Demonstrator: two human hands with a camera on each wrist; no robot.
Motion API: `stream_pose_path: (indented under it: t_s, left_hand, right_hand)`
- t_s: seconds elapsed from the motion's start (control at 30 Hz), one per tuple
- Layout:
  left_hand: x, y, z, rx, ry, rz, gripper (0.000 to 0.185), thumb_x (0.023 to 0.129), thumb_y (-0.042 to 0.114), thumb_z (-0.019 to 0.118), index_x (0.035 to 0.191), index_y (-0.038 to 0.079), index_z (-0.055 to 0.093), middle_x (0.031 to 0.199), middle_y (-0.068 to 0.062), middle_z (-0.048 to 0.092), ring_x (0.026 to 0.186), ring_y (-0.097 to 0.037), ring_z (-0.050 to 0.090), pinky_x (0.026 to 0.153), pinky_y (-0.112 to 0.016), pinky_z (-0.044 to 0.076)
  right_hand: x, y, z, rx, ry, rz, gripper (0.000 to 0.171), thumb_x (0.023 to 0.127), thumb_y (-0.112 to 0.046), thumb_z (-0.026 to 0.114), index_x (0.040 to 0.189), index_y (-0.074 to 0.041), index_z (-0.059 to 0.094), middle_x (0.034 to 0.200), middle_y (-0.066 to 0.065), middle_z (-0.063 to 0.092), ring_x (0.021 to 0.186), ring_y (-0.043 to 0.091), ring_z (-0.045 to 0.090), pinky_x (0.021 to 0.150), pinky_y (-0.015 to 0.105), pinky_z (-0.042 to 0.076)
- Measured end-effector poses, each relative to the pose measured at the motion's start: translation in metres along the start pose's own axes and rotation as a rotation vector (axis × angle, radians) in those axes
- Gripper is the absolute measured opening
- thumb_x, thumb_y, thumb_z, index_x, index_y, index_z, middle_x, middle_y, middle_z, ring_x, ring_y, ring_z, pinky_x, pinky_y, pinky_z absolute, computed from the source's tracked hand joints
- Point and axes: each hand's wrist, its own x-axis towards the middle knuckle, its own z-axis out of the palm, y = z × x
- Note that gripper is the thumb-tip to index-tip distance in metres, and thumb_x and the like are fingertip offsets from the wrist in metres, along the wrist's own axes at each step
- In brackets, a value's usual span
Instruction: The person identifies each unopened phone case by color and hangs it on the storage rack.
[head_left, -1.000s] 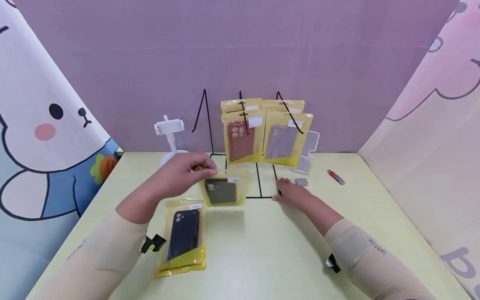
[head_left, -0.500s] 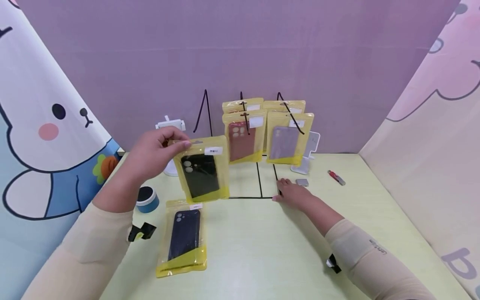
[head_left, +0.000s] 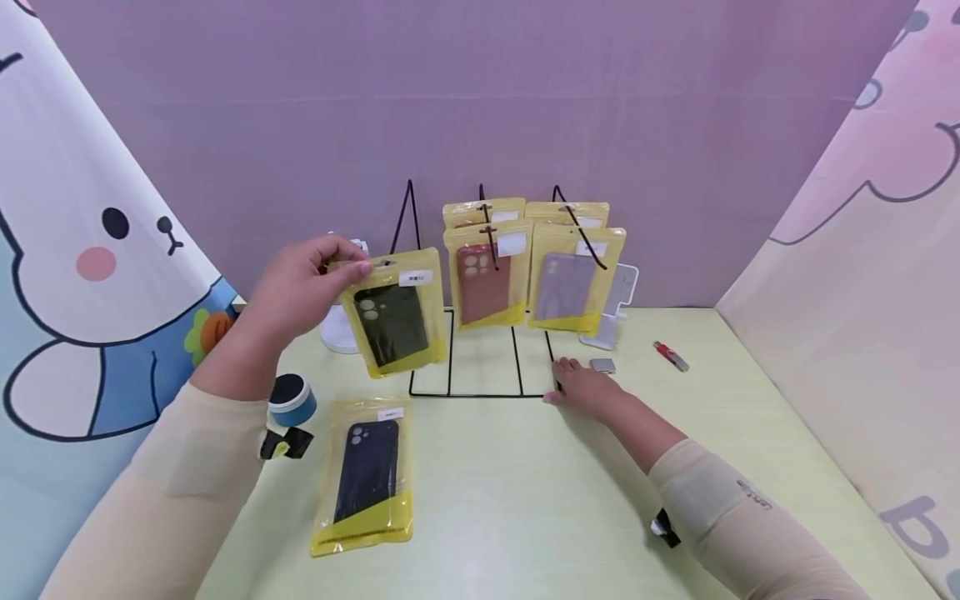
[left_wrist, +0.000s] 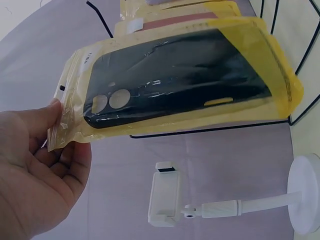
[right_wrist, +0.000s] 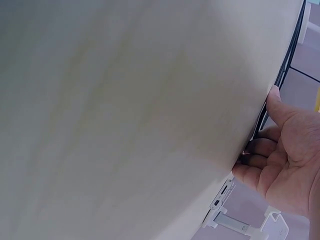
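Above the table, left of the wire rack, the left hand pinches the top corner of a yellow pouch w/ a dark phone case inside; thumb and fingers curl round the pouch's upper edge, and the pouch hangs tilted in the air, clear of the tabletop. Left wrist view shows the same: left hand grips the pouch at its hang-hole end, camera cutouts of the case near the fingers.

Right hand lies on the table at the rack's front right corner, fingers fairly straight and touching the black wire base (holding nothing that I can see). Right wrist view: right hand w/ fingertips against the wire where it meets the table edge.

A second pouch w/ a dark blue case lies flat on the table, near the left forearm. On the rack hang a pouch w/ a red case and one w/ a lilac case, more pouches behind them. Also about: a blue-and-black round thing just beside the left sleeve, a white phone holder behind the held pouch, a small grey block just beyond the right hand, a red stick farther right.
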Motion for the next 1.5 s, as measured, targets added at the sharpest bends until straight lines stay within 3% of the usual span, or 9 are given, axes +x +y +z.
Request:
stream_pose_path:
  t_s: [0.43,0.6,0.73,0.97,1.33,1.5]
  left_hand:
    - [0.024,-0.006,0.008,0.017,-0.02,-0.04,0.044,0.095,0.057,0.052,0.117,0.019,0.062,0.111,-0.006,0.06,0.095,-0.027,0.051,0.076,-0.04,0.044]
    - [0.035,-0.006,0.007,0.023,-0.012,-0.012,0.042,0.097,0.052,0.053,0.116,0.016,0.061,0.109,-0.008,0.06,0.091,-0.027,0.053,0.074,-0.041,0.046]
    - [0.044,-0.004,0.007,0.05,-0.001,0.017,0.04,0.098,0.049,0.053,0.115,0.014,0.061,0.113,-0.009,0.061,0.097,-0.028,0.053,0.079,-0.044,0.045]
    - [0.059,-0.001,0.008,0.109,-0.004,-0.002,0.041,0.098,0.048,0.052,0.116,0.012,0.061,0.12,-0.01,0.061,0.107,-0.03,0.055,0.088,-0.051,0.047]
    - [0.081,-0.001,0.005,0.163,0.026,-0.026,0.045,0.098,0.047,0.053,0.118,0.007,0.059,0.12,-0.014,0.061,0.108,-0.032,0.055,0.092,-0.051,0.047]
    - [0.092,-0.003,0.005,0.212,0.029,0.0,0.043,0.099,0.045,0.053,0.116,0.006,0.059,0.119,-0.015,0.062,0.109,-0.033,0.055,0.094,-0.051,0.046]
  right_hand:
    - [-0.001,0.0,0.0,0.005,-0.005,-0.003,0.073,0.1,-0.044,0.051,0.149,0.006,0.033,0.155,0.029,0.03,0.144,0.045,0.026,0.113,0.057,0.03]
    - [-0.001,0.001,0.001,0.019,0.001,0.006,0.072,0.1,-0.044,0.05,0.15,0.004,0.032,0.156,0.028,0.029,0.145,0.044,0.026,0.112,0.058,0.032]
    - [-0.001,0.002,0.001,0.007,0.008,0.011,0.072,0.1,-0.045,0.05,0.151,0.003,0.032,0.156,0.027,0.029,0.145,0.044,0.026,0.112,0.058,0.033]
    - [-0.001,0.002,0.0,0.008,0.002,0.016,0.073,0.1,-0.045,0.05,0.151,0.003,0.032,0.156,0.026,0.029,0.145,0.043,0.026,0.112,0.058,0.033]
    - [0.0,0.004,0.002,0.005,0.017,0.002,0.072,0.1,-0.045,0.051,0.15,0.004,0.032,0.156,0.027,0.03,0.145,0.043,0.026,0.114,0.057,0.03]
    - [0.001,0.005,0.003,-0.001,0.029,-0.005,0.072,0.1,-0.045,0.051,0.15,0.004,0.034,0.155,0.027,0.031,0.144,0.043,0.027,0.113,0.057,0.031]
